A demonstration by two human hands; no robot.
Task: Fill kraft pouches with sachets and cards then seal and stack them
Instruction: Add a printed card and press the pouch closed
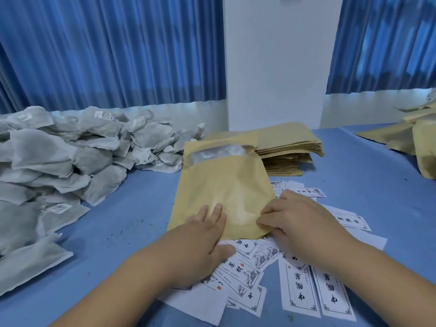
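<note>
My left hand (203, 234) lies flat on the pouch (221, 185); my right hand (299, 218) pinches its near corner; it sits on the cards (247, 274); I think it is filled; next I must press it shut.

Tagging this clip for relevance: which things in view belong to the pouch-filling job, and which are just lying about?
Job: kraft pouch, pressed by the left hand and pinched by the right hand; sachet pile; cards; pouch stack behind; pouch heap at far right.
Just there: blue curtains; white pillar.
</note>
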